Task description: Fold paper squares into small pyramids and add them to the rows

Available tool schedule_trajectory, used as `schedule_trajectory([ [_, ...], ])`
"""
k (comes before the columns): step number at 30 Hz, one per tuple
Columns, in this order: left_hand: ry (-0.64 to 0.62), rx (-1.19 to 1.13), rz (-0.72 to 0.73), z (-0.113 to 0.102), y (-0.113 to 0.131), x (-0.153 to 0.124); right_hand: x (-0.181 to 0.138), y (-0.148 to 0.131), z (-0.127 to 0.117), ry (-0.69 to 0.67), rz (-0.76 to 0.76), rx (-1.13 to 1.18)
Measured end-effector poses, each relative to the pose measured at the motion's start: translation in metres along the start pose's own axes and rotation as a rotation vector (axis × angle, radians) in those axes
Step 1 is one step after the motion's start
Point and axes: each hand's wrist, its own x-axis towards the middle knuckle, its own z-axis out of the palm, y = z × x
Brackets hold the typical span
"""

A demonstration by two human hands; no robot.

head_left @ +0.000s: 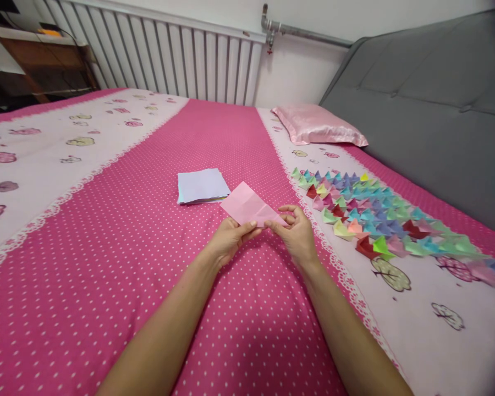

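While both of your hands meet near the middle of the bed, they grasp one thing between them: a pale pink, partly folded sheet of thin paper. Your left hand pinches its near edge, thumb uppermost; your right hand grips the tapered end, thumb on the near side and fingertips curled about the corner. Whether the sheet touches the bright pink, white-dotted bed cover below, you cannot tell from this angle. Just beyond it and to its left lies a squarish stack of loose paper topped with pale lavender; to the right stand rows of small, peaked, many-coloured folded-paper pieces.

The step in hand appears to be folding; your next move would seem to call for matching the edges, then pressing the crease flat from end to end. Note the orientation: the long axis slants from far left to near right, the narrow corner pointing into your right hand and the broader end's upper corner pointing away toward the white ribbed radiator.
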Motion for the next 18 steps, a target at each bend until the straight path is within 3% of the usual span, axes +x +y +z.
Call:
schedule_trajectory([
  [9,0.025,0.160,0.032,-0.004,-0.004,0.000,-0.001,-0.004,0.005,0.105,0.084,0.153],
  [15,0.040,0.122,0.046,-0.002,-0.007,0.000,-0.005,-0.002,0.011,-0.085,0.108,0.178],
  [18,0.019,0.131,0.050,-0.003,-0.007,-0.001,-0.007,-0.003,0.011,-0.085,0.116,0.178],
])
